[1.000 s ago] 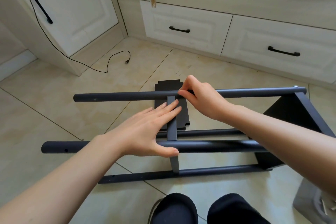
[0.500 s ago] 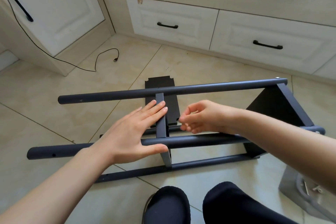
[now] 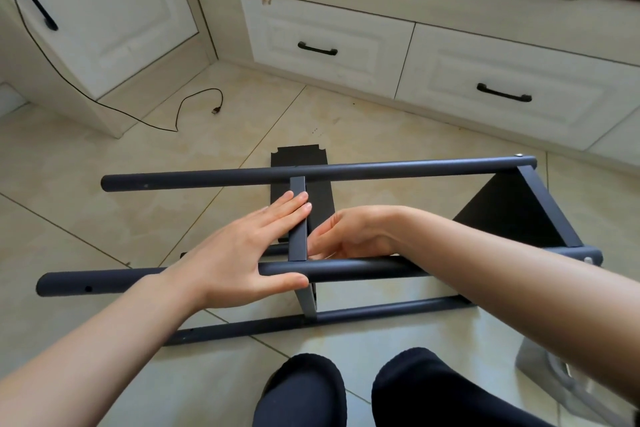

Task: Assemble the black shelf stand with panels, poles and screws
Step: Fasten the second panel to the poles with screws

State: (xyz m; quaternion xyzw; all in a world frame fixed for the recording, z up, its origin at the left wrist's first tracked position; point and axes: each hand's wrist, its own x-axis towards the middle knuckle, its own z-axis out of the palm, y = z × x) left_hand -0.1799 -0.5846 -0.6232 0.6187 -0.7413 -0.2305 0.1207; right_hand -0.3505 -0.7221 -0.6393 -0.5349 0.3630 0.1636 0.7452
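The black shelf stand lies on its side on the tiled floor. Its far upper pole (image 3: 381,168) and near upper pole (image 3: 346,270) run left to right, and a lower pole (image 3: 381,312) rests on the floor. An end panel (image 3: 502,215) joins the poles at the right. A middle panel (image 3: 298,239) stands edge-on between the two upper poles. My left hand (image 3: 242,253) presses flat against its left face, thumb along the near pole. My right hand (image 3: 349,232) has curled fingers at the panel's right face, just above the near pole. What they hold is hidden.
A loose black panel (image 3: 299,158) lies flat on the floor behind the frame. A USB cable (image 3: 194,104) trails from the left cabinet. White drawers (image 3: 329,42) line the back. A clear plastic bag (image 3: 547,367) sits at the lower right. My knees (image 3: 304,392) are at the bottom edge.
My right hand left the far upper pole and came down to the middle panel by the near pole. My left hand stayed flat on the panel.
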